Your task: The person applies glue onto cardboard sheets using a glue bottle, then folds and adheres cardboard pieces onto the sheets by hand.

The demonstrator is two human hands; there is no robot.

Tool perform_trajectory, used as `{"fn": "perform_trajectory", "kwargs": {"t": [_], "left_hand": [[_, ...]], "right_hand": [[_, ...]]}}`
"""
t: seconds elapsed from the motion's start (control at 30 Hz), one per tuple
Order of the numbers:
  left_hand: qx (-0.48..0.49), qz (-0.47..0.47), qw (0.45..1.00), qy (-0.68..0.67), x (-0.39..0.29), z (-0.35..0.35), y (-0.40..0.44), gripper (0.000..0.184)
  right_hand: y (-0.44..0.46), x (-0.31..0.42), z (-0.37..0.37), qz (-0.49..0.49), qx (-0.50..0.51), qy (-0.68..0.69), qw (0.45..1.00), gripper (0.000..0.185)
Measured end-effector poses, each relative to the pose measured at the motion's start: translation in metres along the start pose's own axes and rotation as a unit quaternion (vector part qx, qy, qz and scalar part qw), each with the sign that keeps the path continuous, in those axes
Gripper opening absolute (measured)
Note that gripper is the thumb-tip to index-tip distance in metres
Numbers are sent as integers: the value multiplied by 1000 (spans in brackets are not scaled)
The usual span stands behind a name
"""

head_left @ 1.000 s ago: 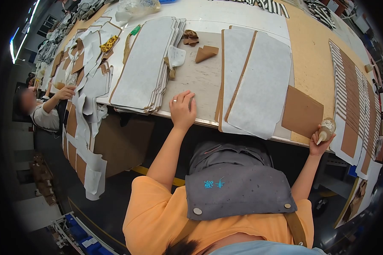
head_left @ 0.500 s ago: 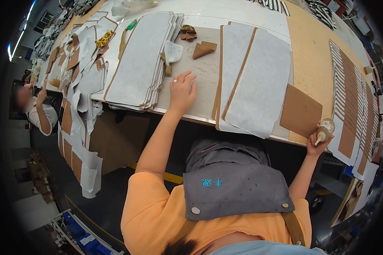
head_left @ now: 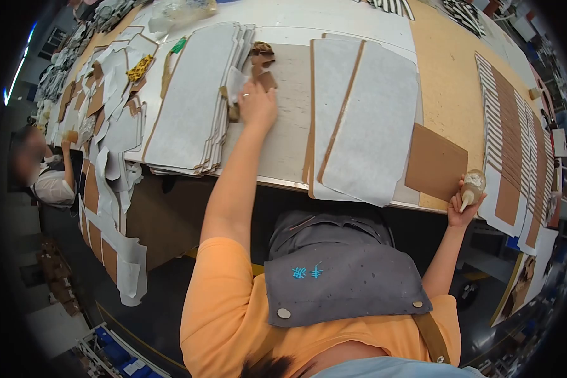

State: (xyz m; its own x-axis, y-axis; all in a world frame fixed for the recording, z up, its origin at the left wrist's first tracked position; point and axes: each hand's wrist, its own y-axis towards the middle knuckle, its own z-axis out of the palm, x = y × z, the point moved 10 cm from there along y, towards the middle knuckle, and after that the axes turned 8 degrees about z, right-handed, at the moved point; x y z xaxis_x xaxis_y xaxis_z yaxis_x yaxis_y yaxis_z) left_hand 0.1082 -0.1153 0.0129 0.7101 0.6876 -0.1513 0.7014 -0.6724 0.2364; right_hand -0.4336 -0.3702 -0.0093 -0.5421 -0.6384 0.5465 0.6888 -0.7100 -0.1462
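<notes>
My left hand [head_left: 258,108] is over the grey board [head_left: 288,126], with its fingers closed on a folded brown scrap [head_left: 266,80]. A white scrap [head_left: 235,82] lies just left of these fingers, and a curled brown scrap [head_left: 264,57] is beyond them. My right hand [head_left: 463,211] grips a glue bottle [head_left: 474,182] with its nozzle pointing down, near the table's front edge. Beside the bottle lies a brown square sheet [head_left: 436,162]. Between my hands are overlapping large white panels [head_left: 375,120] with brown edges.
A stack of white panels [head_left: 192,101] stands left of my left hand. Farther left are mixed white and brown pieces [head_left: 110,88] and a co-worker [head_left: 50,179]. Striped and brown strips [head_left: 513,132] lie at the right. A plastic bag [head_left: 183,12] is at the back.
My left hand has moved forward and left from the board's front part to the scraps. The folded brown scrap has shifted left with it. My right hand still holds the bottle; the view has shifted slightly.
</notes>
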Motion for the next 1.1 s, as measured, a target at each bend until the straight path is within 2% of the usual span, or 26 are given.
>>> {"fn": "perform_trajectory", "kwargs": {"t": [0.03, 0.07, 0.13, 0.23, 0.27, 0.37, 0.53, 0.67, 0.77, 0.9, 0.93, 1.1], "left_hand": [[20, -10, 999, 27, 11, -2, -4, 53], [56, -51, 995, -71, 17, -11, -12, 52], [-57, 56, 997, 16, 24, -7, -22, 47], [-57, 98, 994, 7, 8, -29, -41, 41], [-90, 129, 988, -6, 0, -38, -45, 33], [-131, 221, 966, 14, -23, -51, -54, 27], [-135, 190, 972, -24, -18, -53, -52, 23], [-135, 234, 962, -38, -27, -57, -56, 24], [-136, 248, 958, -53, -31, -59, -56, 23], [-140, 251, 955, -71, -31, -61, -55, 21], [-137, 253, 955, -75, -31, -60, -55, 21], [-142, 268, 947, -101, -34, -61, -56, 20]], "right_hand": [[-1, 0, 2, -1, -22, -1, 1000, 78], [-2, 0, 3, -4, -29, -10, 1000, 78], [-4, 2, 0, -12, -60, -21, 998, 74], [-5, 13, 14, -51, -69, -65, 994, 70], [-5, 16, 16, -62, -105, -67, 990, 68], [0, 24, 22, -73, -171, -105, 977, 68], [30, 8, 69, -65, -141, -120, 981, 69], [53, -10, 92, -46, -111, -166, 979, 70], [70, -23, 101, -33, -129, -196, 972, 71], [95, -38, 123, -25, -96, -240, 966, 67], [98, -43, 134, -20, -77, -241, 967, 57], [114, -66, 147, -2, -62, -236, 970, 52]]}}
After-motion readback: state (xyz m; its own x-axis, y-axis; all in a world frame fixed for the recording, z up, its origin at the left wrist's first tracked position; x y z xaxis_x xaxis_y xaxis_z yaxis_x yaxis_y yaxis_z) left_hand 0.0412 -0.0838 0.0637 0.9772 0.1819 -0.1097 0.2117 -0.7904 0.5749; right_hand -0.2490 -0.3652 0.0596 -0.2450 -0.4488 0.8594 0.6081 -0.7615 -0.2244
